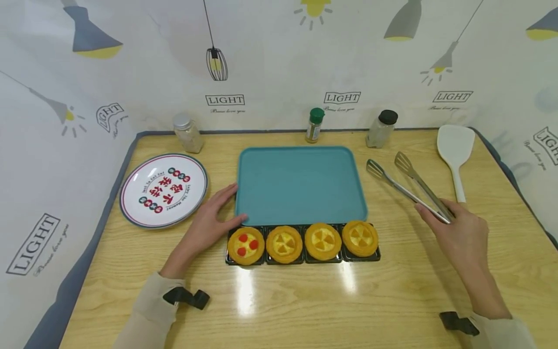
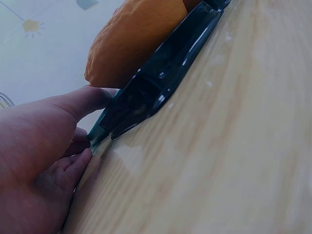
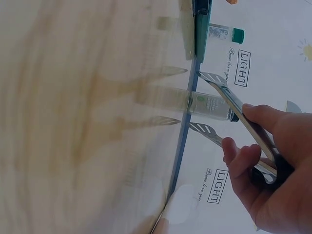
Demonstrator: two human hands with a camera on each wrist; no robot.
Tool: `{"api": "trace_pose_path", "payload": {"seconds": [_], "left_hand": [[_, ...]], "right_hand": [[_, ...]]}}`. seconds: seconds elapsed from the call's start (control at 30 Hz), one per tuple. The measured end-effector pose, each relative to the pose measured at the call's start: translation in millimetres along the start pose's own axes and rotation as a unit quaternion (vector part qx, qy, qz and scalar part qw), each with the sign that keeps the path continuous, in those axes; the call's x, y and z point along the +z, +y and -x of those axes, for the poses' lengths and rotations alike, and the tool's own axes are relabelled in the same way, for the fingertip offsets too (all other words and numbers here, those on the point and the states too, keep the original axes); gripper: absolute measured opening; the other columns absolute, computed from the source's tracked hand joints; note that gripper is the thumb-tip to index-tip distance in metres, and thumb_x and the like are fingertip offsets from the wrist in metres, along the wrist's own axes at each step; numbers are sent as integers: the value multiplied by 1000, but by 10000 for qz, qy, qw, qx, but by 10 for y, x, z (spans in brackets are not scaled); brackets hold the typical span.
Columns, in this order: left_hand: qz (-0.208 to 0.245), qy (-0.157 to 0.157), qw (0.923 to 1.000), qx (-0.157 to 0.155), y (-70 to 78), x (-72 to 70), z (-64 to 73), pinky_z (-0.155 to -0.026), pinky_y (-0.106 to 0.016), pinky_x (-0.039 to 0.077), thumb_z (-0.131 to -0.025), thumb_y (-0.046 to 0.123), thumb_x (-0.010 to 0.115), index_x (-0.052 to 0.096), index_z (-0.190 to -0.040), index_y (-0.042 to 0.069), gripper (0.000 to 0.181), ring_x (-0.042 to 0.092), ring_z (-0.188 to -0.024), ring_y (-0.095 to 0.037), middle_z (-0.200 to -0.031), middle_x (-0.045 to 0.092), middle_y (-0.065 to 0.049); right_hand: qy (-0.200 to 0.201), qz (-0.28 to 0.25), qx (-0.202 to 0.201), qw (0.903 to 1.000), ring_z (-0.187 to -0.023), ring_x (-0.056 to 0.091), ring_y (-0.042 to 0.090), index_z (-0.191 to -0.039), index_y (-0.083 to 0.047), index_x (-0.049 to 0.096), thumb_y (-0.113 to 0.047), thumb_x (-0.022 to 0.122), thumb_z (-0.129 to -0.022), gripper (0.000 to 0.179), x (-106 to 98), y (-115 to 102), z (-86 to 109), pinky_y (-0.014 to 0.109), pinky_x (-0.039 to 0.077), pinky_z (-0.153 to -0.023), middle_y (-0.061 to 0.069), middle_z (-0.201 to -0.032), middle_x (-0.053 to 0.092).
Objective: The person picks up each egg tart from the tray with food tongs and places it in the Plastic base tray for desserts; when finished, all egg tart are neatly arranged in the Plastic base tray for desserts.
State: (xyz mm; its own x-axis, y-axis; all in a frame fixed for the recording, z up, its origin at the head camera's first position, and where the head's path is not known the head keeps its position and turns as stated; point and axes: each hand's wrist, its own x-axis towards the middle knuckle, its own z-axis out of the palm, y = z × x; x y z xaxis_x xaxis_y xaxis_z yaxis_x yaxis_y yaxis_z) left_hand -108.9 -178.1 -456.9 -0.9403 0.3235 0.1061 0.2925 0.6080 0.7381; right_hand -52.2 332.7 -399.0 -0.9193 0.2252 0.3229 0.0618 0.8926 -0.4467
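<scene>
My left hand (image 1: 208, 224) holds the left edge of a blue-green rectangular tray (image 1: 301, 186), thumb at its near left corner and fingers along its side. Right in front of the tray lies a row of black plastic holders (image 1: 266, 257) with several round golden tarts. The leftmost tart (image 1: 246, 245) has red pieces on top; another tart (image 1: 284, 245) has orange wedges. In my right hand (image 1: 466, 237) are metal tongs (image 1: 418, 189), gripped near the joined end. Their slotted tips stand apart with nothing between them, pointing toward the tray's right side.
A white printed plate (image 1: 163, 191) sits left of the tray. Behind stand a silver-capped jar (image 1: 188, 134), a green-capped spice bottle (image 1: 314, 127) and a black-capped jar (image 1: 381, 130). A white spatula (image 1: 456, 145) lies at the far right. Patterned cloth walls border the table.
</scene>
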Motion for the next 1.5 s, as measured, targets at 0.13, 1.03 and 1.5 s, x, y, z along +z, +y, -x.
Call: {"api": "trace_pose_path", "payload": {"seconds": [0.13, 1.03, 1.5], "left_hand": [[-8, -15, 10000, 4, 6, -1, -2, -114, -50, 26, -88, 50, 69, 36, -153, 21, 79, 28, -142, -25, -156, 32, 0], [-68, -34, 10000, -55, 28, 10, -7, -114, -50, 25, -88, 51, 69, 35, -154, 22, 80, 27, -143, -25, -157, 30, 0], [15, -20, 10000, -31, 25, 16, 4, -114, -51, 26, -88, 50, 70, 35, -153, 22, 80, 27, -143, -25, -157, 30, 0]], "right_hand": [[-15, 13, -24, 10000, -49, 51, 22, -114, 7, 69, -41, 75, -86, 56, 9, 15, 2, 29, 37, -47, 24, -73, 67], [-1519, 67, 338, 9878, -82, 66, 37, -124, 8, 62, -50, 73, -85, 71, 5, 125, 15, 37, 48, -53, 26, -101, 68], [-1669, -5, 429, 9850, -82, 66, 35, -122, 10, 61, -49, 76, -83, 72, 28, 168, 24, 37, 49, -58, 25, -99, 69]]}}
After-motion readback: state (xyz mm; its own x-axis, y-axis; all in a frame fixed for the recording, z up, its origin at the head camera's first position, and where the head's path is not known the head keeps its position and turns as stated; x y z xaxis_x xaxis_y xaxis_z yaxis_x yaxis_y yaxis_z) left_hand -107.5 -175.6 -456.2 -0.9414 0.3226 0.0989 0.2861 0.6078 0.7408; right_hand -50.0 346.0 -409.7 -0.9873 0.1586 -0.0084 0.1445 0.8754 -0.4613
